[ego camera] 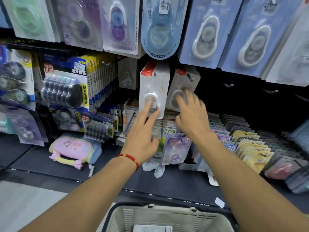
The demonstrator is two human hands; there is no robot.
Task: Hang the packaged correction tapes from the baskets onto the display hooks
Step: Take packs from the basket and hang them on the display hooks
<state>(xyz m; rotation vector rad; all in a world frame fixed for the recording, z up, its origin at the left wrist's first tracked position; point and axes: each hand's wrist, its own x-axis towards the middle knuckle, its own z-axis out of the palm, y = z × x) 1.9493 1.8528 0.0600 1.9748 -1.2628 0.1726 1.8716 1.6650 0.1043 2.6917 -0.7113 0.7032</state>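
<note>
Both bare arms reach up to a shop display of carded correction tapes. The left hand (pixel 142 131), a red cord bracelet (pixel 129 158) on its wrist, presses straight fingers against a white correction tape pack (pixel 153 84) hanging on a hook. The right hand (pixel 192 114), blurred, spreads its fingers over the neighbouring grey pack (pixel 183 81). A beige shopping basket (pixel 167 216) sits below; a pink pouch (pixel 71 150) lies on the dark shelf (pixel 33 158).

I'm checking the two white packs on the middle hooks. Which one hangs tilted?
The right-hand white pack, under the right hand, hangs tilted. The left white pack, touched by the left hand, hangs straight.
</note>
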